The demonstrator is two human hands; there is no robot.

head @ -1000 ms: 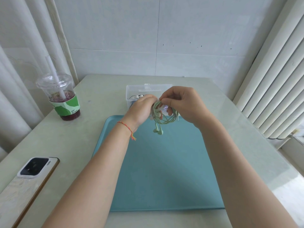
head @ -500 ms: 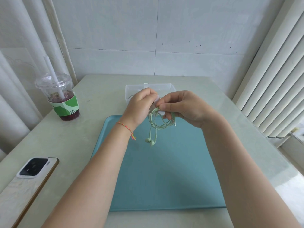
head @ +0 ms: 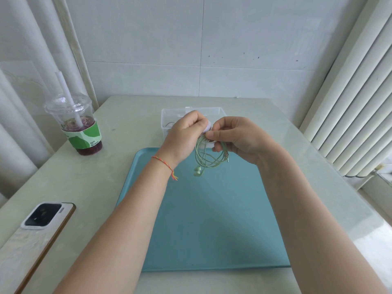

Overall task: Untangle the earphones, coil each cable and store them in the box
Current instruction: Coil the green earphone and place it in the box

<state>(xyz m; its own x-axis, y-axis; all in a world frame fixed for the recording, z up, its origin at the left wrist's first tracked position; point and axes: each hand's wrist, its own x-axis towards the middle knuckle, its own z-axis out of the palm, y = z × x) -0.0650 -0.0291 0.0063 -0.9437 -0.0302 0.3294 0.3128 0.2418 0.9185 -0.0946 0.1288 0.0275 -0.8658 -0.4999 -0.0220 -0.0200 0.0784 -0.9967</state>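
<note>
A coil of green earphone cable [head: 209, 154] hangs in the air over the far end of the teal tray [head: 203, 225], its two earbuds [head: 197, 171] dangling below. My right hand [head: 235, 140] pinches the top of the coil between thumb and forefinger. My left hand [head: 184, 134] meets it there, fingers curled round a small white piece [head: 207, 127] at the coil's top. Behind both hands sits the clear plastic box [head: 167, 117], partly hidden; something pale lies inside it.
A plastic cup [head: 77, 124] with a dark drink, a straw and a green sleeve stands at the far left of the table. A phone [head: 35, 234] lies face down at the near left. Vertical blinds [head: 350, 98] line the right side.
Both hands have stayed together over the tray's far end. The coil's loops have shifted between my fingers, and the earbuds swung lower, then back up a little.
</note>
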